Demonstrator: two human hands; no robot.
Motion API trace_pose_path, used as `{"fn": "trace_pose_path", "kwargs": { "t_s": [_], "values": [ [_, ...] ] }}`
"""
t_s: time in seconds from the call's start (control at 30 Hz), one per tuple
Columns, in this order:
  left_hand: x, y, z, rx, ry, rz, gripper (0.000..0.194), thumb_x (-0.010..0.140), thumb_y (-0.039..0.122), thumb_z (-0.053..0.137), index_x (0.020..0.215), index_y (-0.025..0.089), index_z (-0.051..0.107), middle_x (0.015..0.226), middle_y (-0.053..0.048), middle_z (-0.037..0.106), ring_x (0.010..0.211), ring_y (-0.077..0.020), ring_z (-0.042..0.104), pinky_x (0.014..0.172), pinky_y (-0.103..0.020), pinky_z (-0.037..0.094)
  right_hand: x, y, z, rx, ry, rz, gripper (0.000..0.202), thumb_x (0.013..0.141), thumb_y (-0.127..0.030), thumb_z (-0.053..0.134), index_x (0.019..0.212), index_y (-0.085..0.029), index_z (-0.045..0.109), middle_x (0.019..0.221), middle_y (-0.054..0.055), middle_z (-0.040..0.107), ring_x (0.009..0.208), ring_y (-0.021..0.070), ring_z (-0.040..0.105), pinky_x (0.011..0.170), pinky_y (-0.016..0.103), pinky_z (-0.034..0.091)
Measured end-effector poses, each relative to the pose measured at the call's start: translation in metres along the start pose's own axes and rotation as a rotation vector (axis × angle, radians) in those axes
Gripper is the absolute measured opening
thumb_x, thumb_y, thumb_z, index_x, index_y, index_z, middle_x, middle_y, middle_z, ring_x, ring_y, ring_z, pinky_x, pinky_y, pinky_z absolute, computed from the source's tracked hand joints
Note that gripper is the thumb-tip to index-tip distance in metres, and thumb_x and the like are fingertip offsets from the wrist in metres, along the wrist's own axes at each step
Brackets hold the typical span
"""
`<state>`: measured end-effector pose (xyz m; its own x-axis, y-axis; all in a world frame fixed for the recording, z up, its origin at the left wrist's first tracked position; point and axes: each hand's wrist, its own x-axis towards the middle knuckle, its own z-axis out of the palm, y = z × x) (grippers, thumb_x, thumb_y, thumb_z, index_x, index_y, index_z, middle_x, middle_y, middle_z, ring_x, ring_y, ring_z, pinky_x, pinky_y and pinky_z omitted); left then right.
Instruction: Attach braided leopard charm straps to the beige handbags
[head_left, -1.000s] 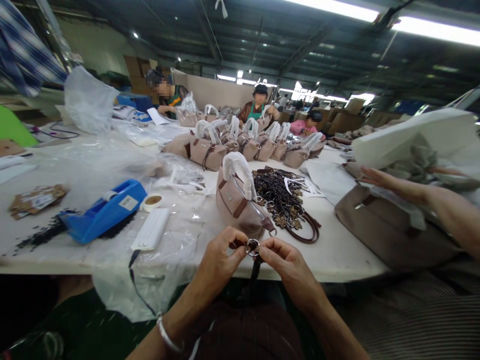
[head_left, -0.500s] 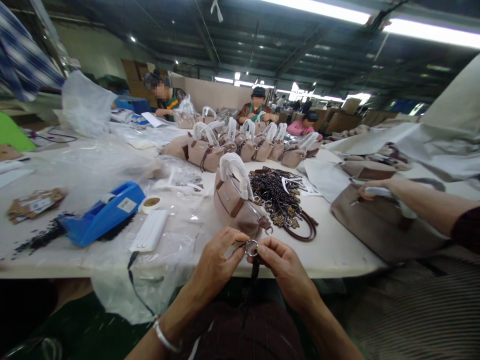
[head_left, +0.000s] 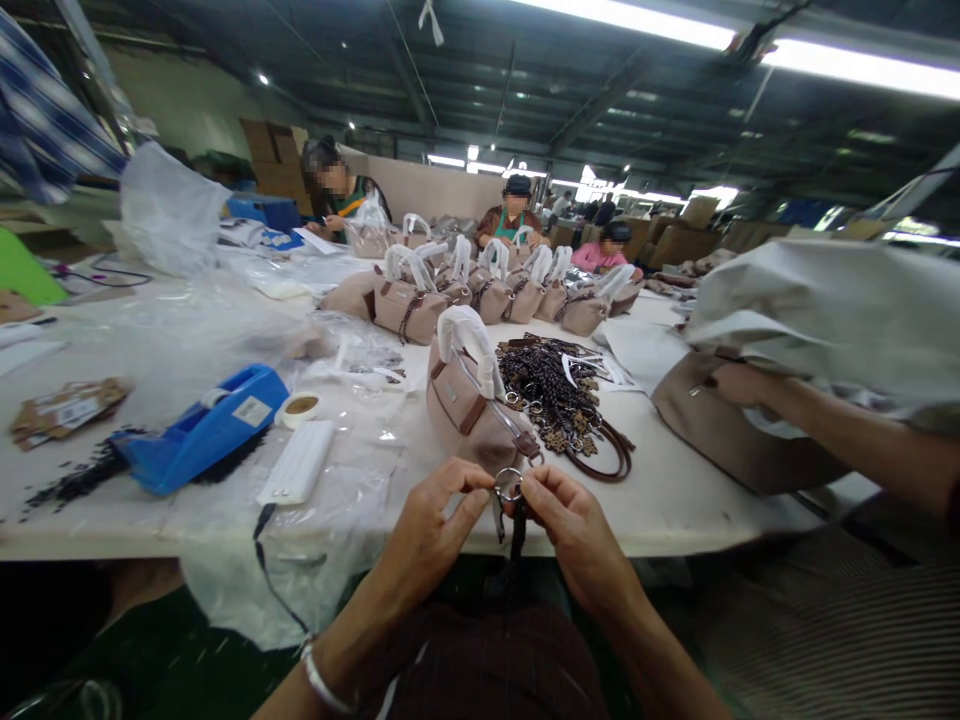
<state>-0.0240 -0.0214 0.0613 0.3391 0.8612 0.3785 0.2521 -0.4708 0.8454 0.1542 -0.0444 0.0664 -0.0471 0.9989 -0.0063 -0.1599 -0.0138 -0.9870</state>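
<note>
Between my two hands is a silver metal ring [head_left: 509, 485], with a dark strap [head_left: 517, 535] hanging below it. My left hand [head_left: 439, 520] pinches the ring's left side between thumb and forefinger. On its right side, the fingers of my right hand [head_left: 574, 525] are closed on the ring and the strap's upper end. Just beyond stands a beige handbag [head_left: 465, 405] with white-wrapped handles, its near metal ring close to my fingertips. To its right lies a pile of dark patterned straps [head_left: 551, 385] with metal rings and flower-shaped charms.
A blue tape dispenser [head_left: 202, 430], a white power bank [head_left: 300, 462] with a cable and a tape roll [head_left: 298, 408] lie left. Several handbags [head_left: 409, 305] stand behind. At right, a co-worker's arm [head_left: 832, 420] reaches into a larger taupe bag [head_left: 720, 430]. Other people sit across the table.
My hands still hold the ring, which has shifted slightly right, and more of the strap shows beneath it. At right, the co-worker's white sheet has risen over the taupe bag.
</note>
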Motion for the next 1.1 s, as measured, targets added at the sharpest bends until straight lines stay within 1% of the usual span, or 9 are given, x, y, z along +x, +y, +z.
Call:
{"fn": "trace_pose_path", "kwargs": {
  "t_s": [0.13, 0.23, 0.4, 0.53, 0.67, 0.8, 0.93, 1.0, 1.1],
  "values": [
    [0.007, -0.003, -0.002, -0.067, -0.036, -0.104, 0.026, 0.095, 0.034, 0.046, 0.083, 0.019, 0.063, 0.081, 0.0, 0.064, 0.08, -0.0156, 0.06, 0.076, -0.026, 0.046, 0.0, -0.004, 0.001, -0.068, -0.039, 0.034, 0.033, 0.084, -0.048, 0.067, 0.08, -0.016, 0.06, 0.076, 0.002, 0.064, 0.074, 0.0149, 0.056, 0.071, 0.027, 0.043],
    [0.011, -0.006, -0.003, -0.115, -0.05, -0.127, 0.026, 0.094, 0.035, 0.048, 0.083, 0.018, 0.064, 0.082, -0.001, 0.063, 0.081, -0.016, 0.06, 0.077, -0.027, 0.047, 0.001, -0.005, 0.001, -0.067, -0.05, 0.046, 0.034, 0.084, -0.049, 0.067, 0.08, -0.016, 0.06, 0.075, 0.002, 0.064, 0.072, 0.0146, 0.056, 0.071, 0.027, 0.042],
    [0.008, -0.006, -0.003, -0.23, -0.137, -0.098, 0.02, 0.092, 0.03, 0.052, 0.104, 0.018, 0.063, 0.097, -0.004, 0.068, 0.093, -0.0183, 0.064, 0.086, -0.03, 0.05, 0.002, -0.005, 0.001, -0.016, -0.057, 0.048, 0.037, 0.083, -0.052, 0.066, 0.079, -0.016, 0.059, 0.074, 0.002, 0.063, 0.07, 0.0136, 0.055, 0.069, 0.026, 0.041],
    [0.003, -0.006, -0.001, -0.131, -0.117, -0.06, 0.032, 0.085, 0.02, 0.059, 0.117, 0.022, 0.059, 0.109, -0.004, 0.069, 0.103, -0.0192, 0.063, 0.093, -0.033, 0.049, 0.003, -0.005, 0.001, 0.042, -0.079, 0.102, 0.038, 0.081, -0.053, 0.069, 0.08, -0.016, 0.058, 0.072, 0.001, 0.063, 0.068, 0.0131, 0.055, 0.067, 0.026, 0.04],
    [0.005, -0.008, -0.004, 0.009, -0.041, -0.012, 0.024, 0.087, 0.021, 0.057, 0.11, 0.023, 0.062, 0.101, -0.002, 0.071, 0.097, -0.0183, 0.065, 0.09, -0.033, 0.05, 0.004, -0.006, -0.002, 0.004, -0.127, 0.158, 0.041, 0.08, -0.055, 0.068, 0.08, -0.016, 0.056, 0.066, 0.001, 0.063, 0.058, 0.0111, 0.051, 0.058, 0.023, 0.035],
    [0.012, -0.013, -0.008, 0.181, 0.043, 0.125, 0.021, 0.086, 0.02, 0.059, 0.106, 0.022, 0.063, 0.105, -0.005, 0.069, 0.101, -0.0204, 0.063, 0.092, -0.036, 0.049, 0.005, -0.005, 0.0, 0.009, -0.164, 0.22, 0.045, 0.074, -0.058, 0.072, 0.078, -0.017, 0.054, 0.061, 0.0, 0.062, 0.053, 0.0105, 0.05, 0.055, 0.023, 0.034],
    [0.014, -0.02, -0.006, 0.3, 0.026, 0.252, 0.022, 0.086, 0.012, 0.056, 0.103, 0.022, 0.065, 0.105, -0.006, 0.068, 0.104, -0.021, 0.06, 0.092, -0.036, 0.047, 0.004, 0.003, 0.004, 0.074, -0.218, 0.246, 0.042, 0.075, -0.055, 0.072, 0.076, -0.017, 0.053, 0.062, 0.0, 0.062, 0.055, 0.0104, 0.051, 0.057, 0.023, 0.036],
    [0.012, -0.021, -0.005, 0.289, 0.002, 0.255, 0.024, 0.087, 0.01, 0.052, 0.103, 0.022, 0.065, 0.104, -0.006, 0.068, 0.102, -0.02, 0.061, 0.091, -0.034, 0.048, 0.004, 0.007, 0.005, 0.102, -0.233, 0.26, 0.041, 0.076, -0.054, 0.072, 0.076, -0.017, 0.054, 0.062, 0.0, 0.062, 0.054, 0.0101, 0.051, 0.057, 0.023, 0.037],
    [0.005, -0.019, -0.006, 0.202, 0.006, 0.152, 0.024, 0.092, 0.014, 0.045, 0.103, 0.021, 0.065, 0.099, -0.005, 0.068, 0.096, -0.0179, 0.063, 0.087, -0.031, 0.049, 0.005, 0.011, 0.003, 0.154, -0.221, 0.301, 0.043, 0.072, -0.054, 0.075, 0.077, -0.017, 0.054, 0.062, -0.001, 0.061, 0.053, 0.0104, 0.052, 0.056, 0.024, 0.039]
  ]
}}
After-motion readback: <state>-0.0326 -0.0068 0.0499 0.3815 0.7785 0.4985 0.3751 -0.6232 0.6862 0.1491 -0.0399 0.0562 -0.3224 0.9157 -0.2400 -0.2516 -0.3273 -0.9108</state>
